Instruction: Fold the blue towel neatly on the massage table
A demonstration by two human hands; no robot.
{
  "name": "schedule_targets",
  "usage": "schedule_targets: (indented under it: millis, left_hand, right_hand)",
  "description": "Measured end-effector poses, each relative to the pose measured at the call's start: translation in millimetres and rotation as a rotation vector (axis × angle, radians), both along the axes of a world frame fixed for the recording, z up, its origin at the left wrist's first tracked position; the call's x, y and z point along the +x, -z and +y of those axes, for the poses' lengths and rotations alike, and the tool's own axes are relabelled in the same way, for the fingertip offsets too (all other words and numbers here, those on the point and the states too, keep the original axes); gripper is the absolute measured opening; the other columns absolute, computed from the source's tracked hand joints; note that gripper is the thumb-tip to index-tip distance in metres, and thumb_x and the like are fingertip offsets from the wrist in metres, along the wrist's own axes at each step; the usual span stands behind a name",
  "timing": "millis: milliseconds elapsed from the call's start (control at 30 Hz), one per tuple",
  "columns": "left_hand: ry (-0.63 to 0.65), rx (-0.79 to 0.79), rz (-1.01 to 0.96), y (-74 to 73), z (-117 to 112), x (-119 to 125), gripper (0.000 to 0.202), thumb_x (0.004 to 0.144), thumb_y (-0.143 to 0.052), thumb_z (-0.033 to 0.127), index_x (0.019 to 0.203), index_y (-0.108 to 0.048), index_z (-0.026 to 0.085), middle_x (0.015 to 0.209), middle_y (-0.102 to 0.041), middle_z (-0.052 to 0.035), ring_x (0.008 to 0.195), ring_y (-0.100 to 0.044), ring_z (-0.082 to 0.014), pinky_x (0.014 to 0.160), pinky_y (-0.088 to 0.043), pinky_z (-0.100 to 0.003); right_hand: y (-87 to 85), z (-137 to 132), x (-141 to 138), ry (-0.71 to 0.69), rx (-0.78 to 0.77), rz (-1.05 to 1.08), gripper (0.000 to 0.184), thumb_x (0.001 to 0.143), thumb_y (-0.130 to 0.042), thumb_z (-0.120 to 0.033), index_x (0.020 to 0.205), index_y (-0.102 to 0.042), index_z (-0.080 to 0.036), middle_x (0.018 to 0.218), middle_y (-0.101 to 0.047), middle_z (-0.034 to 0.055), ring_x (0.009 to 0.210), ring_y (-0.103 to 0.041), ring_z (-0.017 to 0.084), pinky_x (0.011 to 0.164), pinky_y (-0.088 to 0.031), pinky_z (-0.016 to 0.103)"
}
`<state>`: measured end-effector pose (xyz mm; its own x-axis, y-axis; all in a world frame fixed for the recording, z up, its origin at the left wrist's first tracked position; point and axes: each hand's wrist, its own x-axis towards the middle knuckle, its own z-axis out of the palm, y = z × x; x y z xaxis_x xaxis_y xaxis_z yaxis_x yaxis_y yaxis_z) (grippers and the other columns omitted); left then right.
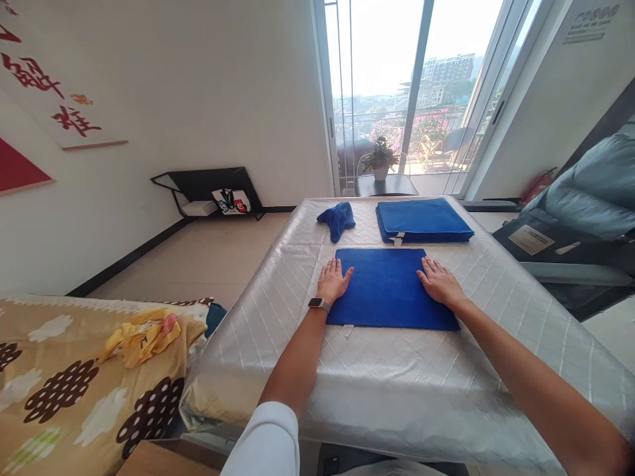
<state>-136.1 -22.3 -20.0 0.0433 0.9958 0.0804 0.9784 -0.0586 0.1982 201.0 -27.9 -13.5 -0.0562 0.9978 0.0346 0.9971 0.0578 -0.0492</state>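
Head view, then: what are the hands doing?
— Both are lying flat on a blue towel (pixel 389 287) that is spreading out on the silver quilted desk (pixel 397 377). The left hand (pixel 333 279) is resting at the towel's left edge and the right hand (pixel 439 281) is pressing at its right edge.

Are the fingers gripping anything?
— No. The left fingers (pixel 331 268) are lying open and straight, pointing away from the person, with the thumb reaching onto the towel. The right fingers (pixel 429 266) are spreading open on the cloth too, holding nothing.

What is sitting around that towel?
— Just beyond it, a folded stack of blue towels (pixel 421 221) is lying square. Beyond the towel's left corner, a crumpled blue cloth (pixel 337 218) is sitting in a heap. At the towel's near edge a small white tab (pixel 346 329) is sticking out, possibly a label; it is showing too small to read.

Anything else?
— A watch (pixel 319 305) is circling the left wrist. Well to the left of the towel, a patterned bedspread (pixel 74 370) is showing, and far beyond the towel a potted plant (pixel 380 158) is standing by the glass doors.
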Motion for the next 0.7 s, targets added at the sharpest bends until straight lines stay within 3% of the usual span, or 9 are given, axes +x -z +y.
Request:
schedule_targets:
  millis: [233, 467, 567, 700]
  left_hand:
    - [-0.002, 0.025, 0.044, -0.2, -2, 1, 0.084, 0.101, -0.01, 0.064, 0.156, -0.031, 0.005, 0.162, -0.031, -0.0196, 0.152, -0.027, -0.0288, 0.124, -0.02, -0.044]
    - [0.011, 0.241, 0.091, -17.2, -12, 13, 0.075, 0.104, -0.012, 0.058, 0.156, -0.034, 0.008, 0.163, -0.033, -0.014, 0.153, -0.024, -0.0261, 0.127, -0.015, -0.042]
    - [0.127, 0.239, 0.078, -24.2, -26, 41, 0.071, 0.105, -0.012, 0.054, 0.153, -0.04, 0.009, 0.16, -0.039, -0.0127, 0.152, -0.028, -0.0235, 0.126, -0.019, -0.04]
    - [0.463, 0.178, 0.085, -24.4, -43, 110, 0.073, 0.105, -0.011, 0.058, 0.152, -0.041, 0.01, 0.159, -0.041, -0.0113, 0.151, -0.03, -0.0202, 0.125, -0.021, -0.035]
  right_hand:
    - [10.0, -31, 4, 0.012, -0.079, 0.008, 0.071, 0.103, -0.012, -0.05, 0.162, -0.02, -0.01, 0.168, -0.017, 0.0075, 0.154, -0.017, 0.024, 0.125, -0.017, 0.045]
    - [7.3, -34, 0, 0.019, -0.08, 0.036, 0.071, 0.103, -0.014, -0.049, 0.162, -0.019, -0.009, 0.168, -0.016, 0.0074, 0.154, -0.017, 0.026, 0.125, -0.015, 0.046]
    - [7.0, -35, -2, 0.021, -0.078, 0.051, 0.071, 0.103, -0.015, -0.049, 0.162, -0.019, -0.01, 0.168, -0.016, 0.0076, 0.154, -0.017, 0.026, 0.125, -0.014, 0.046]
    - [8.2, -36, -2, 0.01, -0.062, 0.067, 0.069, 0.103, -0.016, -0.048, 0.162, -0.021, -0.012, 0.168, -0.018, 0.0084, 0.154, -0.018, 0.027, 0.125, -0.016, 0.048]
